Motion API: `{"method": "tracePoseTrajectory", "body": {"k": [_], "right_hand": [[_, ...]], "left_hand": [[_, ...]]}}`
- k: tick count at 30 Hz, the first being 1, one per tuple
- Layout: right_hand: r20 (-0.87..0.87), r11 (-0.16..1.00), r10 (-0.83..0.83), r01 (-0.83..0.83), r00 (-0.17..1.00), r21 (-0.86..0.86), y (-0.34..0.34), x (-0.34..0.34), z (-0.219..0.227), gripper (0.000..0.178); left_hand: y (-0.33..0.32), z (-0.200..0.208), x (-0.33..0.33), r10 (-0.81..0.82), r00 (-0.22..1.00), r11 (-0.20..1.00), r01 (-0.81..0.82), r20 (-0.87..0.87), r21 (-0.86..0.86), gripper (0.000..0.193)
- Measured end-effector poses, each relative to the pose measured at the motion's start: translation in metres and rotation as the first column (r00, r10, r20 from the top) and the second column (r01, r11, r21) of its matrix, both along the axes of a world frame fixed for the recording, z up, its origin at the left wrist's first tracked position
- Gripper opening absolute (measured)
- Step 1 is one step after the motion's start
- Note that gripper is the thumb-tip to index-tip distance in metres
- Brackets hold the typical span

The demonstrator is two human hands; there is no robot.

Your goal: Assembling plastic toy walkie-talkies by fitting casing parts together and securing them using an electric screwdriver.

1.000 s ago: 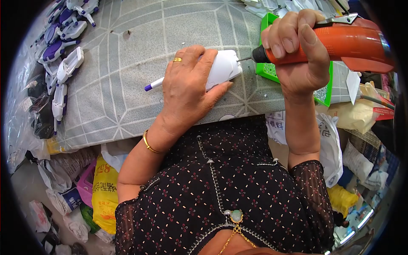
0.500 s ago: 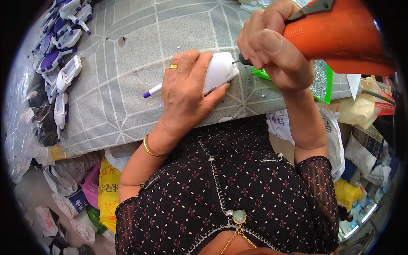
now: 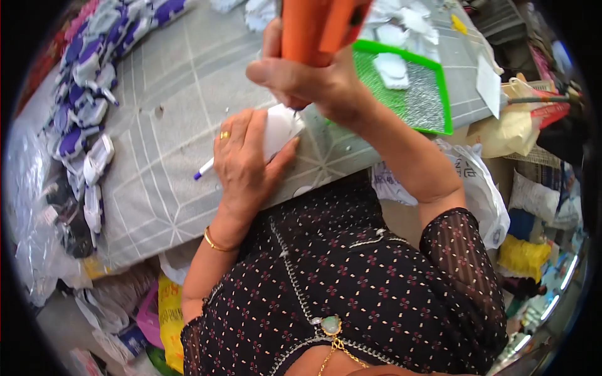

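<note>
My left hand is closed around a white plastic casing, pressing it against the cloth-covered table. A white rod with a purple end sticks out to the left from beneath that hand. My right hand grips an orange electric screwdriver, held fairly upright above the casing's far right end. The driver's lower tip comes down at that end, but fingers and blur hide whether it touches. The upper part of the driver runs out of the picture.
Right of my right forearm lies a green tray of small silvery pieces, with a white part in it. More white parts lie behind it. A long heap of white and purple assemblies lines the table's left side. Bags surround the table's front edge.
My right hand has swung the screwdriver from a sideways slant to a more upright hold over the casing. The view has shifted, showing more of the green tray. My left hand keeps its grip.
</note>
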State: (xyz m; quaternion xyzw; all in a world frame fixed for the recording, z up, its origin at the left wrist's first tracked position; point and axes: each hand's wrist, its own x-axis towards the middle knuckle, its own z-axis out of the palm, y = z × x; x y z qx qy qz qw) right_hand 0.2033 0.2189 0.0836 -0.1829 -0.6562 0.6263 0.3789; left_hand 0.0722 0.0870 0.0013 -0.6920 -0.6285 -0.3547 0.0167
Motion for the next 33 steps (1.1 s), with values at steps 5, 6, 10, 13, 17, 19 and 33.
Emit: {"method": "tracePoseTrajectory", "body": {"k": [5, 6, 10, 13, 17, 19, 33], "right_hand": [[-0.129, 0.960, -0.260, 0.241, 0.957, -0.146, -0.004, 0.005, 0.017, 0.025], [-0.104, 0.937, -0.347, 0.340, 0.932, -0.078, 0.002, 0.009, 0.021, 0.033], [-0.031, 0.780, -0.469, 0.430, 0.883, 0.454, 0.042, 0.042, 0.017, 0.066], [0.298, 0.472, -0.780, 0.206, 0.550, 0.857, 0.049, 0.105, 0.008, 0.047], [0.651, 0.644, -0.757, -0.108, 0.057, 0.757, 0.041, 0.153, -0.021, 0.051], [0.689, 0.681, -0.720, -0.105, 0.083, 0.724, 0.044, 0.162, -0.028, 0.055], [0.776, 0.876, -0.249, -0.207, 0.580, 0.436, 0.065, 0.143, 0.014, 0.031]], "left_hand": [[0.002, 0.010, -0.007, -0.025, 1.000, 1.000, 0.026, -0.018, 0.018, 0.057], [0.005, 0.011, -0.013, 0.032, 0.999, 0.999, -0.032, -0.030, 0.010, 0.056], [0.000, 0.014, -0.052, 0.236, 0.968, 0.971, -0.238, -0.083, -0.012, 0.051], [-0.021, 0.004, -0.080, 0.285, 0.952, 0.958, -0.283, -0.110, 0.039, 0.052], [-0.034, 0.008, -0.093, 0.313, 0.941, 0.949, -0.303, -0.132, 0.091, 0.053], [-0.041, 0.013, -0.103, 0.321, 0.939, 0.946, -0.312, -0.119, 0.090, 0.051], [-0.312, -0.003, -0.130, -0.046, -0.641, 0.915, -0.335, 0.766, -0.225, 0.066]]}}
